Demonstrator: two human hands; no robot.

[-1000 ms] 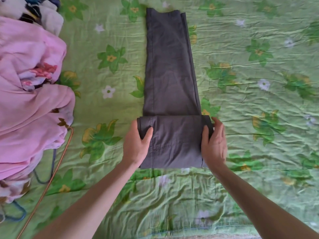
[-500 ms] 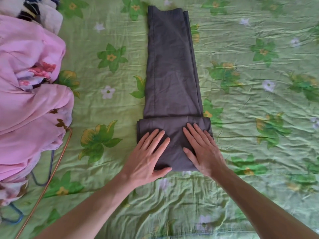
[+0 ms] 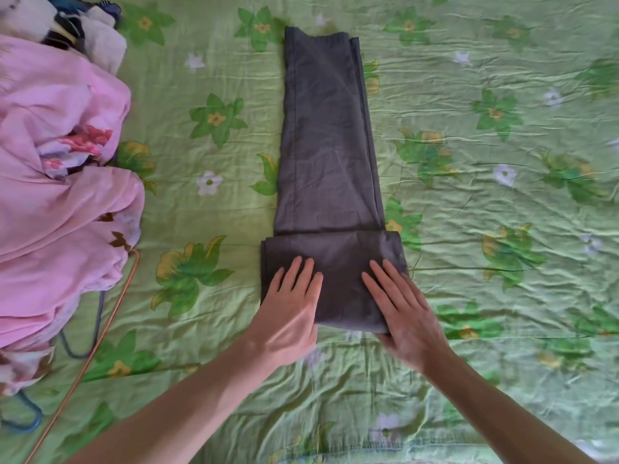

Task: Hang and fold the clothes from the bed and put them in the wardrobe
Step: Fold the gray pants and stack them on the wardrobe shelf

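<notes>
A pair of dark grey trousers [image 3: 326, 145] lies lengthwise on the green flowered bedsheet [image 3: 502, 262], legs stacked and pointing away from me. Its near end is folded over into a thick band [image 3: 338, 259]. My left hand [image 3: 289, 311] lies flat, palm down, on the left half of that fold, fingers apart. My right hand [image 3: 407, 308] lies flat on the right half and over its near right corner. Neither hand grips the cloth.
A heap of pink clothes [image 3: 57, 209] fills the left side of the bed, with white and dark garments [image 3: 77, 31] behind it. A copper-coloured wire hanger [image 3: 90, 360] and blue hangers [image 3: 83, 329] stick out from under the heap.
A second ago both hands gripped the sides of the fold. They then moved on top and laid flat; since then they have slid slightly toward me and apart.
</notes>
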